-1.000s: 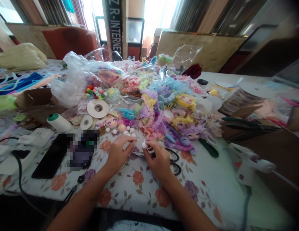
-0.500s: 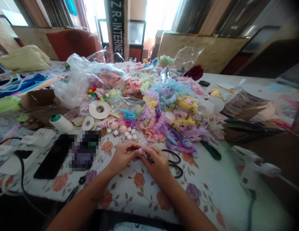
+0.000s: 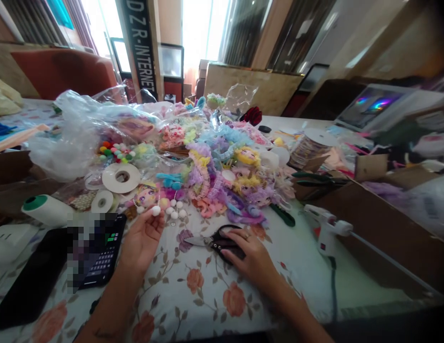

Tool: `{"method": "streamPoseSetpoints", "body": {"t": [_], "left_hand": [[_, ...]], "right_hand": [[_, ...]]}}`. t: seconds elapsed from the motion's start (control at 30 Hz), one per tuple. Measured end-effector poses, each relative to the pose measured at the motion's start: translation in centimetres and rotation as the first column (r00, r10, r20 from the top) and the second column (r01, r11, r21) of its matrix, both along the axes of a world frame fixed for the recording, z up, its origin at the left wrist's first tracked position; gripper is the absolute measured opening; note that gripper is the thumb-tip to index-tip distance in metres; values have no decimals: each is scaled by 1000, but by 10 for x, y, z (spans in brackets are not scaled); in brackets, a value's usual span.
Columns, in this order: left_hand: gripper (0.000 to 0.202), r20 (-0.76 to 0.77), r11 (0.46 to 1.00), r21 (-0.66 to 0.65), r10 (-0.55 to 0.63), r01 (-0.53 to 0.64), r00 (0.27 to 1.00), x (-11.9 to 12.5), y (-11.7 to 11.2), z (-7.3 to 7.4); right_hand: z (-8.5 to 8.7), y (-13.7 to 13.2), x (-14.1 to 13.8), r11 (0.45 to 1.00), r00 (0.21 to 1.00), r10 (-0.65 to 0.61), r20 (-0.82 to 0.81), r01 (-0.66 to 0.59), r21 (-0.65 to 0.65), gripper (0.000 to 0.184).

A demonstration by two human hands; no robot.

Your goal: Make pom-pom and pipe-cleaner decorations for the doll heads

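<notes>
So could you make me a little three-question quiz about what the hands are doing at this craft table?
1. True or false: the right hand rests on the black scissors.
2. What does the left hand hold at its fingertips? A) a white pompom B) a thread spool C) the glue gun
3. Fill in: the glue gun lies to the ____ of the scissors.

Key: 1 true. 2 A, the white pompom. 3 right.

Place: home craft workspace | Signs: floral tablecloth (image 3: 207,290), doll trims (image 3: 222,176) mid-frame, ribbon spools (image 3: 120,177), glue gun (image 3: 325,228) right, curtained windows (image 3: 203,28) top
</notes>
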State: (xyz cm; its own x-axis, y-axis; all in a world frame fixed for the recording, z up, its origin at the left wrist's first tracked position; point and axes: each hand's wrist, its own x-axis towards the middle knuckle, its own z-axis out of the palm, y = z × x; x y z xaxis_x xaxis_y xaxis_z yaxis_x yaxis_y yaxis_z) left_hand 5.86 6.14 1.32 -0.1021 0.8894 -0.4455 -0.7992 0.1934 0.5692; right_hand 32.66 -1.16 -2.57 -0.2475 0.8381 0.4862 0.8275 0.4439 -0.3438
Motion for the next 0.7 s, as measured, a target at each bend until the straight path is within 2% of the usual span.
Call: {"method": "streamPoseSetpoints", "body": {"t": [0.13,0.27,0.4,0.53,0.7], "left_hand": [[19,72,998,-57,19,-15,997,-2,1,7],[20,92,996,-89,13,-4,996,2,-2,8],[18,122,994,-106,31,-18,992,3,-1,7],[17,139,992,-124,34,-16,990,3,0,6],[15,129,992,-123,39,-23,991,1,2,3]], "right_hand": [[-7,-13,2,998,997,0,78,5,-61,50],[-12,-23,3,997,994,-40,102,47,-65,46],[-11,-25,10,998,995,-19,100,25,-57,47],[1,-1,7,996,998,-1,67,7,-90,39],[18,62,-17,964,978,92,185,-41,-262,38]]}}
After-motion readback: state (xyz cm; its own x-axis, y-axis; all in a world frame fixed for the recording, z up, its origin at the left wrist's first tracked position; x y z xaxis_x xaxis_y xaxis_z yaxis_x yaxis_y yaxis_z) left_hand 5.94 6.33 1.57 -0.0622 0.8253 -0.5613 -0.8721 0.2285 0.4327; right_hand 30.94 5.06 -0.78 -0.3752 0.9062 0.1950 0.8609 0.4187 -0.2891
